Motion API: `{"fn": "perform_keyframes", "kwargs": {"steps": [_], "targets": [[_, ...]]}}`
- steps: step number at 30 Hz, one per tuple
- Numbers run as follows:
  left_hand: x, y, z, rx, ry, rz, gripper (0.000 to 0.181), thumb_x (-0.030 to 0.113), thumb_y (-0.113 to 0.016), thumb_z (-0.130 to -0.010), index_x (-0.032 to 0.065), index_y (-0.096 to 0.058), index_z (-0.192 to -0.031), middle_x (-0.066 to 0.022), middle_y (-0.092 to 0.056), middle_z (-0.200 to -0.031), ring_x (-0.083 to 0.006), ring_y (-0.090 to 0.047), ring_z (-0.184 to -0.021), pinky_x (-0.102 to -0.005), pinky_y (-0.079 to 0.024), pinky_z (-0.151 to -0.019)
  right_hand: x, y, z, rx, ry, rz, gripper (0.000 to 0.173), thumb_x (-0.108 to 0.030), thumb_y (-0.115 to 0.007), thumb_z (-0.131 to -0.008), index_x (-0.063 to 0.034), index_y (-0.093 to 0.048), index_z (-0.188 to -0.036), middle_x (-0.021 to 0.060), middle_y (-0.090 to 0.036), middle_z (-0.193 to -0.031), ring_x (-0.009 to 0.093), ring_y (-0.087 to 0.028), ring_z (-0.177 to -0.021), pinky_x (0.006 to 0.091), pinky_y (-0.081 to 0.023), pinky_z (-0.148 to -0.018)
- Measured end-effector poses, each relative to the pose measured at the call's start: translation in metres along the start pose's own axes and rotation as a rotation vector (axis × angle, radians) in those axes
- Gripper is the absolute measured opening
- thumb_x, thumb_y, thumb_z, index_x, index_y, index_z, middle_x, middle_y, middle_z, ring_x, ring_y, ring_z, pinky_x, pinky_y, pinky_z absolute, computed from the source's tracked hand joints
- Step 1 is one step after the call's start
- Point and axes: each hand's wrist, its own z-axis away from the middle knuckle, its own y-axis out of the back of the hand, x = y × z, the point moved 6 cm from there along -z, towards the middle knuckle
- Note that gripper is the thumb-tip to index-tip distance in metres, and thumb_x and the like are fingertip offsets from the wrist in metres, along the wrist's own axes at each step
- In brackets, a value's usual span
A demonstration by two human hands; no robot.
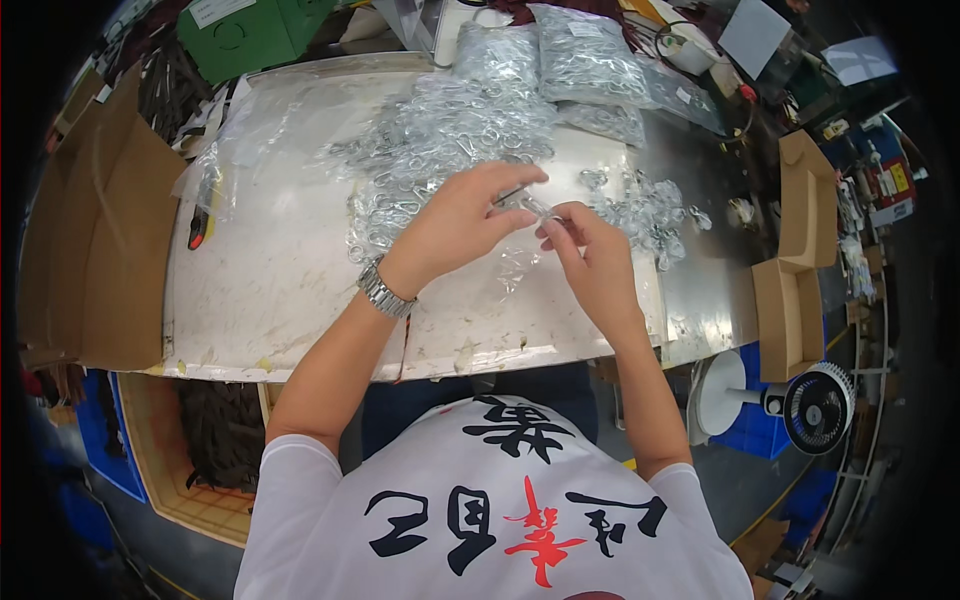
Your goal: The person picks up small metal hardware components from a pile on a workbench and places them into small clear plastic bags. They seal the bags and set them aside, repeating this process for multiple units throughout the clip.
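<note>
Above the worktable, my left hand (472, 206), with a metal watch (385, 289) at the wrist, holds a small shiny metal piece (511, 198) between thumb and fingers. My right hand (596, 255) pinches the near end of a small clear wrapping (534, 206) that meets it; its exact shape is partly hidden by the fingers. Just below the hands lies a crumpled clear plastic bag (519, 268). Behind my left hand spreads a big heap of metal hooks in clear plastic (465, 120). A smaller heap of wrapped metal pieces (645, 214) lies right of my right hand.
Full plastic bags (592, 56) stand at the table's back. At left are a cutter knife (200, 217) and a large cardboard box (94, 247). An open carton (787, 319) and a fan (817, 409) stand at right. A crate (187, 495) sits below the table's left edge.
</note>
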Motion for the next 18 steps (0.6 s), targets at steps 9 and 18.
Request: {"fn": "perform_keyframes", "kwargs": {"steps": [9, 18], "targets": [[-0.013, -0.012, 0.007, -0.402, 0.521, 0.197, 0.038, 0.029, -0.067, -0.108, 0.0015, -0.079, -0.085, -0.0062, -0.074, -0.075, -0.004, -0.044, -0.049, -0.0228, -0.034, -0.047, 0.022, 0.013, 0.007, -0.015, -0.223, -0.528, 0.024, -0.017, -0.061, -0.111, 0.0038, -0.073, -0.113, 0.0066, -0.075, -0.085, 0.011, -0.067, -0.07, 0.0259, -0.055, -0.068], [-0.023, -0.031, 0.011, -0.406, 0.478, 0.587, 0.025, 0.025, -0.071, -0.106, 0.0, -0.075, -0.103, -0.0089, -0.078, -0.082, -0.0003, -0.041, -0.049, -0.0194, -0.03, -0.045, 0.009, 0.016, 0.011, -0.067, -0.255, -0.379, 0.029, -0.02, -0.055, -0.114, 0.0017, -0.069, -0.102, 0.0075, -0.071, -0.075, 0.011, -0.065, -0.064, 0.0263, -0.053, -0.061]]}}
